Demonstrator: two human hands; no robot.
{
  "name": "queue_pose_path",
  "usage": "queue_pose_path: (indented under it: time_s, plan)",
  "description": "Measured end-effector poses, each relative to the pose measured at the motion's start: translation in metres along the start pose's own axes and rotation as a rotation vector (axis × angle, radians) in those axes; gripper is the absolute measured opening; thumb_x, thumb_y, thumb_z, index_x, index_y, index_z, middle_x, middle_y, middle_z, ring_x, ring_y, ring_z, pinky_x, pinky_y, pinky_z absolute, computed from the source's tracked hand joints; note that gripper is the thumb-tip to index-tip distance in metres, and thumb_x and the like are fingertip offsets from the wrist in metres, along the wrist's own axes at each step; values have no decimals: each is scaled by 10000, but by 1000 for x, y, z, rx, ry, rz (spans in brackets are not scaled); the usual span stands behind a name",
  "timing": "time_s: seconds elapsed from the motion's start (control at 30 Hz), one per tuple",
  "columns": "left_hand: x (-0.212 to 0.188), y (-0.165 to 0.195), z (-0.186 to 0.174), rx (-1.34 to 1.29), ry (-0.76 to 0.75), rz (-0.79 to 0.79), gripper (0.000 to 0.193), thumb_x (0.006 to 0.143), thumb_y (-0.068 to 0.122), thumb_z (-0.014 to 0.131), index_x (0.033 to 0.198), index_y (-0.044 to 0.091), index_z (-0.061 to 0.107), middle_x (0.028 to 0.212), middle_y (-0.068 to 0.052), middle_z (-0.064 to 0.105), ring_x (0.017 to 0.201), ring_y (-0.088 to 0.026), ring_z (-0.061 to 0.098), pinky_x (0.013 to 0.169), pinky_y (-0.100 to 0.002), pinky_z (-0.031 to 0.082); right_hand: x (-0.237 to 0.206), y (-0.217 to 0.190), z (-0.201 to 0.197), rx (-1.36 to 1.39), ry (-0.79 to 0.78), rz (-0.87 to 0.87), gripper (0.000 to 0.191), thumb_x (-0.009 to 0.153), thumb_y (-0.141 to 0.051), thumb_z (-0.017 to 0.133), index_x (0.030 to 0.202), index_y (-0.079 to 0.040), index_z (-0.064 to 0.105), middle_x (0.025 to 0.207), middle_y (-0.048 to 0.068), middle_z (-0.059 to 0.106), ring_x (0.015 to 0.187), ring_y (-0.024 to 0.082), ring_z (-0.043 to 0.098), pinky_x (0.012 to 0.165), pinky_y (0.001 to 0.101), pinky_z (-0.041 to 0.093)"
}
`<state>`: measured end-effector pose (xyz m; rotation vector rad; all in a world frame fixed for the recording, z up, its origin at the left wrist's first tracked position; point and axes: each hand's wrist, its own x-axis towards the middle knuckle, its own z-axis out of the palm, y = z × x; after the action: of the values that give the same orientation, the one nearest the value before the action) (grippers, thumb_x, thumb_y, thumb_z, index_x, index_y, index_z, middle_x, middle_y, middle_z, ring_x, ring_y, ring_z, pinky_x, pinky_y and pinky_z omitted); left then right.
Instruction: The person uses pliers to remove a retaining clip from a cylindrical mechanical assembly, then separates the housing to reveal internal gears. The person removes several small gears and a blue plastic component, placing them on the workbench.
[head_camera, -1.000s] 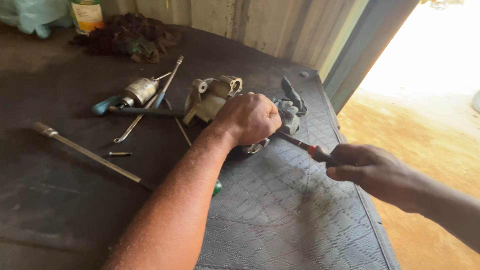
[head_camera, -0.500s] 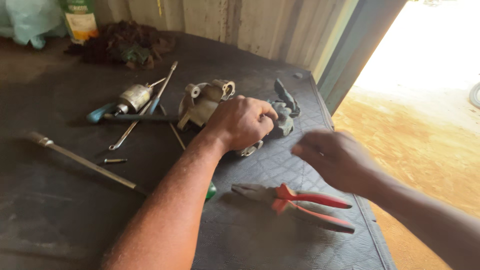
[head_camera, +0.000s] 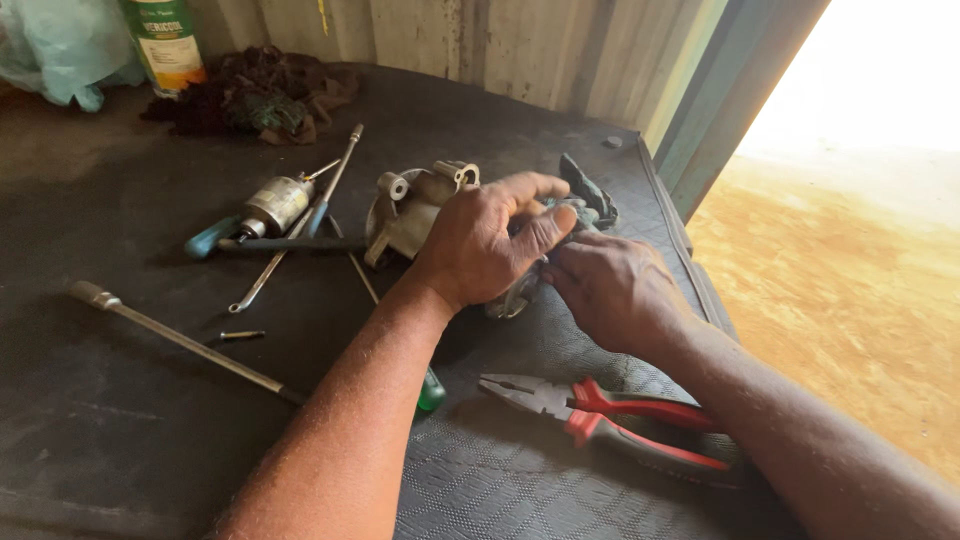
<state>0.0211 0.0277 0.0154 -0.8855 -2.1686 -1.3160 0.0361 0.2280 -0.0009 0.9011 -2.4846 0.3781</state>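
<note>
A grey metal housing part (head_camera: 408, 212) lies on the dark mat (head_camera: 520, 480). My left hand (head_camera: 487, 245) grips its right side from above, thumb stretched toward the right. My right hand (head_camera: 612, 287) meets it from the right, fingers closed on the same part just under the left thumb. What the fingers pinch is hidden. Red-handled pliers (head_camera: 600, 415) lie on the mat below my right hand, apart from it.
A long metal bar (head_camera: 180, 340), a blue-handled tool (head_camera: 215, 237), a small cylindrical motor part (head_camera: 277, 203), a thin wrench (head_camera: 268, 270) and a green screwdriver handle (head_camera: 431, 392) lie on the left. A rag pile (head_camera: 265, 100) and bottle (head_camera: 163, 42) stand at the back. The table edge runs along the right.
My right hand has let go of the red-handled pliers, which now lie on the mat, and has moved up left onto the metal part. The left hand stays on it.
</note>
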Motion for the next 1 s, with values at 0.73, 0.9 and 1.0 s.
queue_pose_path:
  time_s: [0.73,0.9,1.0]
  plan:
    - [-3,-49,-43,262,413,-516,720,1003,643,471,1090,-42,671,1073,-213,710,1035,-348,689,919,-440,521,4,7,4,291,-211,424,317,931,-362,610,859,-78,731,722,124,718,716,314,727,686,439,545]
    - [-1,-56,-36,144,478,-511,714,925,705,484,1154,79,739,981,-101,736,956,-247,682,846,-391,520,-1,2,-1,78,13,53,229,908,-252,695,795,-55,664,796,129,666,781,367,670,703,474,516]
    - [-3,-55,-39,99,465,-575,708,923,703,478,1074,71,759,898,-88,734,894,-230,683,821,-390,524,-5,-1,-7,-129,69,-203,120,873,-166,682,806,-76,641,785,113,631,763,341,666,743,497,513]
